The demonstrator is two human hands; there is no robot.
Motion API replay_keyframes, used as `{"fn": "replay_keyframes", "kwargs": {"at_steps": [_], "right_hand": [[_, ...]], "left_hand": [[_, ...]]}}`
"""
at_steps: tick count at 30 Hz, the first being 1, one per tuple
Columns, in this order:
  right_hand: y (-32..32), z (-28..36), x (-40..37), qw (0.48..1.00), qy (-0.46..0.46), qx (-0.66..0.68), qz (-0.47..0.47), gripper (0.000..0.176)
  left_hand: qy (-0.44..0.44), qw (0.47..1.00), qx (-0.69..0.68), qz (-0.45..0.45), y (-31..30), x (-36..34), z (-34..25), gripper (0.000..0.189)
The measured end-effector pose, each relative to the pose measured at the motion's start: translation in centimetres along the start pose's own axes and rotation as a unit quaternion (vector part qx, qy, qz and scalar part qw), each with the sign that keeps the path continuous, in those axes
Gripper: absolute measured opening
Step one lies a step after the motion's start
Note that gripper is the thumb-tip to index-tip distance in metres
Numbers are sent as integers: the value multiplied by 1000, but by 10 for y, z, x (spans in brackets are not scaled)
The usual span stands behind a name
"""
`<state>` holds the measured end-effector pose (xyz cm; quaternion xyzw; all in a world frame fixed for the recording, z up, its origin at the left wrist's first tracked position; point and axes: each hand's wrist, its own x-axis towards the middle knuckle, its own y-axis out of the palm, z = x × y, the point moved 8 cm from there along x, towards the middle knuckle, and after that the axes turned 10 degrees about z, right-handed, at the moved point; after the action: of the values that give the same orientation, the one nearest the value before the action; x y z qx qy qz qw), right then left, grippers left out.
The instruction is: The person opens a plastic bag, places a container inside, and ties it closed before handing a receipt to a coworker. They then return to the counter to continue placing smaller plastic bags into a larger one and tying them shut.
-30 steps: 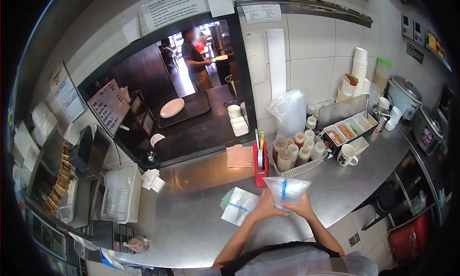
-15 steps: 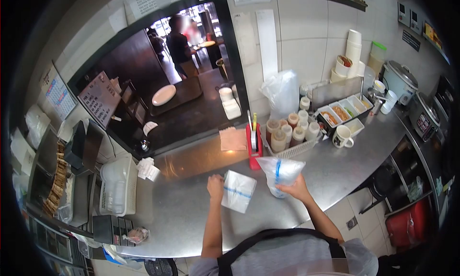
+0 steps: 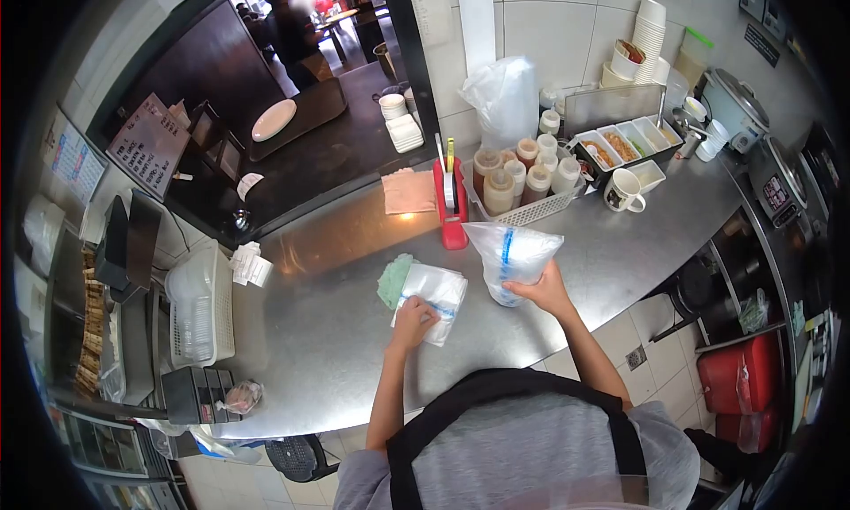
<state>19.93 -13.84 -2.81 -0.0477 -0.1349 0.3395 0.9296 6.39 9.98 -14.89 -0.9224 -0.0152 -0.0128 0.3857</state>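
Note:
My right hand (image 3: 542, 290) is wrapped round the lower side of a puffed-up clear plastic bag (image 3: 521, 255) with a blue band, held upright over the steel counter; its contents cannot be made out. My left hand (image 3: 413, 322) lies at the lower left of a flat stack of white plastic bags (image 3: 440, 289) that also carries a blue band. Its fingers are bent and pinched together on the top of the stack. A crumpled light-green piece (image 3: 395, 280), thin like film or cloth, sticks out behind the stack's upper left corner.
A red tape dispenser (image 3: 452, 218) stands ahead, beside a folded pink cloth (image 3: 409, 192). To the right are a basket of sauce bottles (image 3: 534, 211), a mug (image 3: 624, 191) and a topping container (image 3: 620, 147). A white basket of plastic containers (image 3: 227, 311) is at left.
My left hand has moved from the stack's left edge onto its top, and the green piece now shows beside it. The right hand still holds its bag. The whole view has shifted.

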Motion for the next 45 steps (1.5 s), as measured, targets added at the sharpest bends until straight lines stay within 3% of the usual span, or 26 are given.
{"fn": "replay_keyframes", "kwargs": {"at_steps": [3,9,12,15,18,21,24,25,27,28,29,30,33,35,37,38,40,44,45], "right_hand": [[1,-1,1,1000,6,20,9,76],[1,-2,0,1000,6,9,7,76],[2,-1,1,999,5,24,28,79],[-5,24,-4,999,5,-34,29,93],[-17,27,-12,996,-68,-54,-18,107],[-29,50,-21,991,-79,-89,-65,113],[-43,75,-32,975,-109,-114,-157,110],[-45,87,-37,966,-135,-128,-181,108],[-44,109,-46,942,-191,-154,-229,104],[-36,118,-49,933,-233,-179,-210,100],[-25,127,-55,921,-272,-205,-189,95],[-16,136,-58,907,-311,-231,-168,91],[38,151,-33,964,-215,-136,81,74],[53,139,-21,982,-156,-68,80,64],[63,104,-16,992,-58,16,115,43],[61,96,-16,993,-69,-4,99,41],[56,84,-17,993,-90,-46,67,36],[42,65,-16,997,-42,67,-3,22],[41,73,-17,993,-42,107,-16,21]], "left_hand": [[26,996,-11,-89,-22,-3,-31,19],[10,995,-95,36,11,3,-19,16],[-40,987,-138,78,19,5,-16,13],[68,978,-174,-89,-29,7,-42,9],[-73,848,-486,-198,-53,5,-3,17],[10,779,-599,-186,-95,7,-45,30],[40,657,-739,-141,-113,6,-75,37],[64,660,-739,-119,-116,5,-81,47],[56,678,-731,-58,-113,2,-97,47],[53,686,-725,-27,-111,1,-108,48],[45,719,-692,-57,-110,1,-120,39],[50,745,-665,-15,-100,1,-122,35],[88,812,-563,127,-74,-1,-137,25],[148,843,-461,237,-69,-5,-177,21],[109,840,-476,235,-57,-5,-161,25],[91,839,-484,234,-54,-3,-159,28],[104,837,-525,115,-73,-4,-177,27],[67,914,-398,-36,-88,-9,-183,25],[34,906,-417,-69,-87,-9,-178,20]]}}
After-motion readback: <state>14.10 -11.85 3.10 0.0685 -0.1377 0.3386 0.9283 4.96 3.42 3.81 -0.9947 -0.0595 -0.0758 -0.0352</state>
